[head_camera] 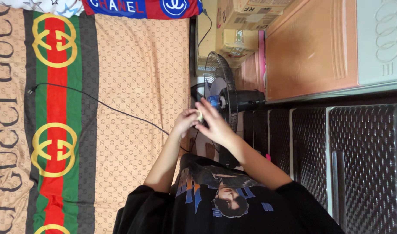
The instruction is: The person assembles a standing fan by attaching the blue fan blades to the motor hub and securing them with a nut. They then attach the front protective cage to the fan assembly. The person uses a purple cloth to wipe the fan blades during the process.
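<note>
both hands meet at frame centre in front of a standing fan (222, 93). left hand (185, 121) and right hand (216, 125) pinch a small pale object (200, 115) between the fingertips, fingers closed on it, probably so it can be worked at close range. can't tell what it is. patterned bedsheet (133, 86) fills the left, black cable (99, 104) across it, dark woven drawers (358, 160) at right.

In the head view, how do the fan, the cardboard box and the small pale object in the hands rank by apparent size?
1. Fan, largest.
2. Cardboard box, partly cut off, so unsure.
3. Small pale object, pinched between the left hand and right hand.
</note>
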